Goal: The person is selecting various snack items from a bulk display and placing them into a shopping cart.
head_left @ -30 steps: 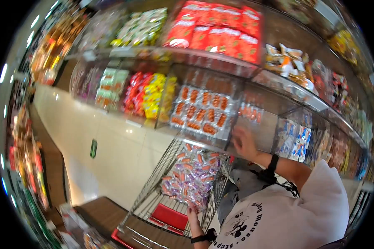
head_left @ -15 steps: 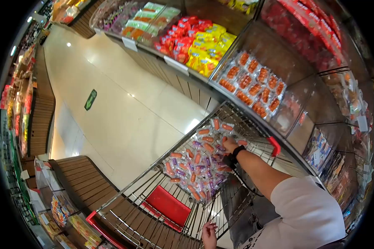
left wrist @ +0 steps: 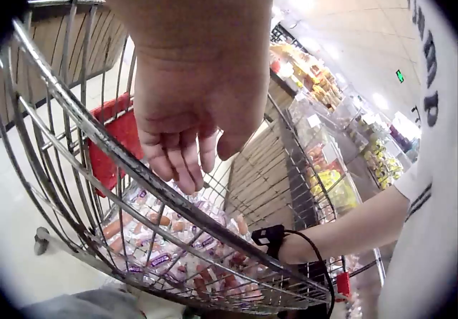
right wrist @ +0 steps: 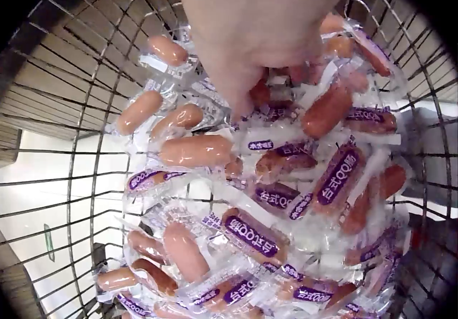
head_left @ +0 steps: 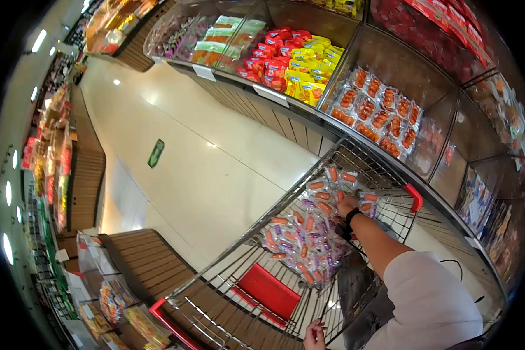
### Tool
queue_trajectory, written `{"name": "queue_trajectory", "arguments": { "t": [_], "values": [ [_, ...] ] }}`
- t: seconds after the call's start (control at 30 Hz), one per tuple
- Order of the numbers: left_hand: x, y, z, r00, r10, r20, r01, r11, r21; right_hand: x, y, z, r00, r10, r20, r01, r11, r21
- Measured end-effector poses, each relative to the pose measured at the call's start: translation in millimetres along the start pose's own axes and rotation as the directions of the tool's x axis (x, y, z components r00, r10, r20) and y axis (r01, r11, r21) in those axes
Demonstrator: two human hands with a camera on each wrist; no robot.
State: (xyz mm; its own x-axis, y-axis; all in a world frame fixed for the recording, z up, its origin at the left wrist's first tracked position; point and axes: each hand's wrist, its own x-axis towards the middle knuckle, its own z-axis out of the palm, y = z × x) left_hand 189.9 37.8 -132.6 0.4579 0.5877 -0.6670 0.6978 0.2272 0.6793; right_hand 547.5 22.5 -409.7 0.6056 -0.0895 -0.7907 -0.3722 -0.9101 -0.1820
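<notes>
Right hand (right wrist: pixel 261 29) dips among plastic-wrapped orange sausages (right wrist: pixel 197 151), grip unclear; left hand (left wrist: pixel 200 111) hangs, fingers loosely bent, beside silver wire cart's edge (left wrist: pixel 129 160).

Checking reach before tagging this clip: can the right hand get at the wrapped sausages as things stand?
Likely yes: the right hand is among the wrapped sausages; the open-topped cart leaves the way free.
</notes>
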Motion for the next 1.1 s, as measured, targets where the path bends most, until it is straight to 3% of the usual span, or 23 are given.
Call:
{"name": "queue_trajectory", "arguments": {
  "t": [0.07, 0.1, 0.17, 0.2, 0.23, 0.27, 0.33, 0.37, 0.4, 0.47, 0.53, 0.63, 0.73, 0.77, 0.8, 0.83, 0.87, 0.9, 1.0, 1.03, 1.1],
  "values": [
    [-6, -95, -12, 0.974, 0.223, -0.043, -0.198, 0.928, 0.315, -18, -4, -3, 0.99, -0.075, -0.121, 0.08, 0.996, 0.04],
    [-7, -90, -13, 0.956, 0.286, -0.063, -0.257, 0.923, 0.287, -23, -4, -5, 0.98, -0.107, -0.166, 0.115, 0.993, 0.037],
    [3, -13, -2, 0.994, 0.108, -0.026, -0.104, 0.988, 0.113, -29, -5, -12, 0.94, -0.159, -0.302, 0.159, 0.987, -0.026],
    [5, 16, -4, 1.0, 0.025, 0.005, -0.025, 0.999, 0.024, -30, -3, -11, 0.921, -0.253, -0.296, 0.279, 0.959, 0.047],
    [12, 9, -13, 0.992, 0.0, 0.127, -0.022, 0.985, 0.169, -34, -2, -10, 0.888, -0.351, -0.298, 0.399, 0.909, 0.118],
    [18, 17, -11, 0.991, 0.089, 0.102, -0.102, 0.986, 0.13, -41, -3, -17, 0.839, -0.446, -0.311, 0.514, 0.838, 0.185],
    [27, 50, 0, 0.965, 0.261, 0.035, -0.263, 0.963, 0.056, -116, -17, -69, 0.718, -0.649, -0.253, 0.665, 0.53, 0.527],
    [27, 72, 2, 0.956, 0.295, 0.012, -0.293, 0.945, 0.145, -138, -14, -87, 0.627, -0.757, -0.181, 0.763, 0.552, 0.337],
    [29, 97, 3, 0.944, 0.33, -0.011, -0.318, 0.919, 0.233, -154, -15, -99, 0.591, -0.802, -0.083, 0.78, 0.544, 0.309],
    [21, 157, 8, 0.73, 0.682, -0.034, -0.562, 0.628, 0.538, -215, -11, -137, 0.443, -0.895, -0.055, 0.842, 0.394, 0.367],
    [7, 204, 17, 0.651, 0.759, 0.034, -0.606, 0.492, 0.625, -276, -3, -187, 0.243, -0.97, -0.012, 0.882, 0.215, 0.418],
    [-30, 269, 39, 0.473, 0.828, 0.301, -0.593, 0.046, 0.804, -335, 12, -247, 0.159, -0.978, 0.135, 0.858, 0.204, 0.471],
    [-45, 284, 66, 0.442, 0.862, 0.249, -0.725, 0.18, 0.665, -372, 27, -287, 0.05, -0.992, -0.117, 0.711, -0.047, 0.702],
    [-52, 291, 76, 0.413, 0.899, 0.145, -0.752, 0.247, 0.611, -384, 30, -301, 0.016, -0.976, -0.217, 0.572, -0.169, 0.803],
    [-60, 295, 87, 0.544, 0.838, 0.023, -0.799, 0.51, 0.317, -387, 38, -314, 0.045, -0.97, -0.24, 0.669, -0.149, 0.728],
    [-68, 300, 99, 0.679, 0.733, -0.04, -0.734, 0.678, -0.033, -388, 43, -327, 0.066, -0.96, -0.27, 0.755, -0.129, 0.643],
    [-73, 304, 110, 0.796, 0.604, -0.034, -0.569, 0.728, -0.383, -387, 47, -340, 0.082, -0.947, -0.311, 0.831, -0.107, 0.546],
    [-74, 305, 119, 0.751, 0.661, -0.007, -0.59, 0.666, -0.456, -385, 50, -349, 0.045, -0.962, -0.271, 0.878, -0.091, 0.47],
    [-91, 323, 154, 0.755, 0.651, 0.08, -0.438, 0.592, -0.676, -374, 68, -355, 0.137, -0.99, -0.011, 0.705, 0.09, 0.703],
    [-87, 318, 163, 0.754, 0.651, 0.086, -0.391, 0.551, -0.737, -378, 72, -362, 0.128, -0.991, -0.043, 0.505, 0.028, 0.863],
    [-108, 333, 174, 0.75, 0.653, 0.103, -0.379, 0.553, -0.742, -373, 84, -379, 0.167, -0.981, -0.098, 0.529, 0.005, 0.849]
  ]
}}
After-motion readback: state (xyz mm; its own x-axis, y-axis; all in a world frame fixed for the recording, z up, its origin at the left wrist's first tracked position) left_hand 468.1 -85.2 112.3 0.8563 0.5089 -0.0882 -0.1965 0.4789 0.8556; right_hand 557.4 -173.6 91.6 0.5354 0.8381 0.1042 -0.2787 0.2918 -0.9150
